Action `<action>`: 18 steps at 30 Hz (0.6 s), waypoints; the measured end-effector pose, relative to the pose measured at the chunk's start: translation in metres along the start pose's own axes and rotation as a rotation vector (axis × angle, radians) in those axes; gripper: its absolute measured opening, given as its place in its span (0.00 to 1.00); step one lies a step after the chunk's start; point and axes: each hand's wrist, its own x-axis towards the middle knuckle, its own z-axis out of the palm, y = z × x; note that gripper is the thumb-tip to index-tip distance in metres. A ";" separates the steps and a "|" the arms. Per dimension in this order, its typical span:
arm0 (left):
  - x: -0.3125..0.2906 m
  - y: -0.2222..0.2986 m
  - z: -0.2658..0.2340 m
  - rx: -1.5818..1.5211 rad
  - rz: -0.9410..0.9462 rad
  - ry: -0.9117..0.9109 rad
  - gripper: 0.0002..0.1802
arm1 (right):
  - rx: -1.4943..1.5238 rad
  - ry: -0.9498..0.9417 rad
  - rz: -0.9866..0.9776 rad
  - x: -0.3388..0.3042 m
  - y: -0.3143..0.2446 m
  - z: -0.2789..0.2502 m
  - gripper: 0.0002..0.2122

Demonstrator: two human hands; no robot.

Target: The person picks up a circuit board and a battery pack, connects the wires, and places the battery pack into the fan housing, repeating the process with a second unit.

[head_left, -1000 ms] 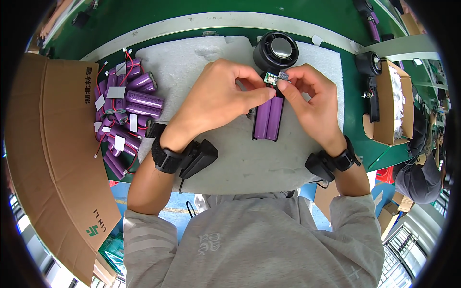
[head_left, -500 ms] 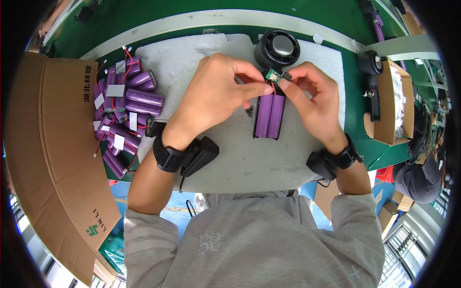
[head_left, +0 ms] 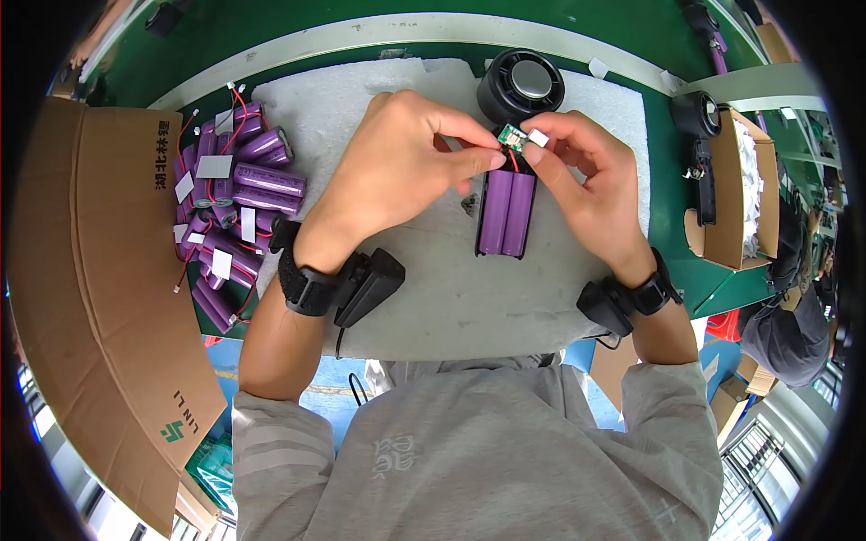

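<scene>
One small green circuit board is hovering just above two purple cells, which are lying side by side in a black tray; red wire is running between board and cells. Your left hand is pinching, seemingly at the board's left edge, while your right hand is gripping a small white piece at the other end. You are apparently positioning that piece against the board; the next move seems to be calling for a steady left pinch, gentle right fingers and slack wire. Beyond, a round black fan head is resting on the grey mat, which is covering part of the green worktop.
</scene>
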 end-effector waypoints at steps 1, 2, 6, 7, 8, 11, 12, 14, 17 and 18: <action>0.000 -0.002 0.000 0.000 0.000 -0.002 0.06 | -0.021 -0.016 -0.024 0.000 0.000 -0.001 0.07; 0.001 -0.007 0.000 0.030 0.074 -0.003 0.06 | -0.042 -0.033 -0.047 0.001 0.001 -0.002 0.08; 0.001 -0.006 0.000 0.055 0.148 -0.022 0.05 | -0.005 -0.039 -0.106 0.001 0.001 -0.002 0.07; 0.001 -0.001 0.000 0.022 0.073 -0.037 0.05 | 0.023 -0.035 -0.125 0.001 0.002 -0.002 0.07; 0.001 0.001 0.000 -0.011 -0.001 -0.051 0.05 | 0.023 -0.034 -0.123 0.001 0.002 -0.002 0.07; 0.001 0.003 0.000 -0.035 -0.029 -0.048 0.05 | 0.003 -0.061 -0.123 0.002 0.001 -0.003 0.06; 0.001 0.003 0.000 -0.046 -0.043 -0.045 0.05 | 0.003 -0.063 -0.123 0.003 0.001 -0.004 0.06; 0.002 0.003 0.002 -0.050 -0.064 -0.032 0.05 | -0.041 -0.099 -0.153 0.004 0.000 -0.007 0.06; 0.001 0.001 0.005 -0.058 -0.104 -0.012 0.05 | -0.057 -0.116 -0.161 0.004 0.000 -0.007 0.06; 0.001 0.000 0.005 -0.060 -0.084 -0.007 0.05 | -0.051 -0.117 -0.157 0.004 0.000 -0.006 0.06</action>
